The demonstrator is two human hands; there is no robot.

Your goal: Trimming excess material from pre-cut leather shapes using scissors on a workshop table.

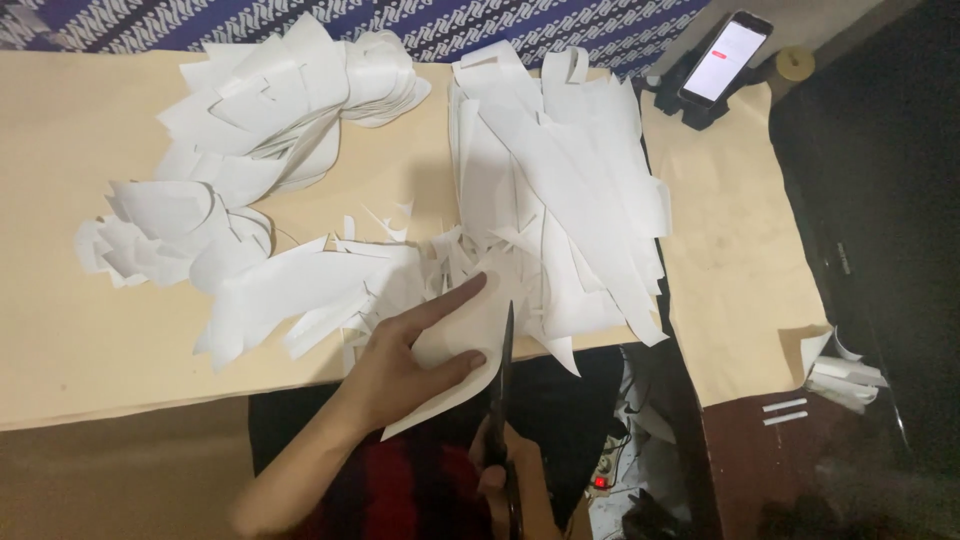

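My left hand point(405, 365) pinches a white paper sheet point(462, 345) at the table's front edge, thumb under and fingers on top. My right hand point(510, 475), low in the view and partly hidden, grips black scissors point(500, 385) whose blades point up along the sheet's right edge. Just beyond the sheet lies a scatter of small white offcuts point(460, 260).
A tan table point(90, 340) holds a pile of curved white cut pieces point(250, 130) at left and a stack of long pointed strips point(570, 190) at centre. A phone point(725, 58) with a lit screen stands on a holder at back right. More paper scraps point(835, 375) lie at right.
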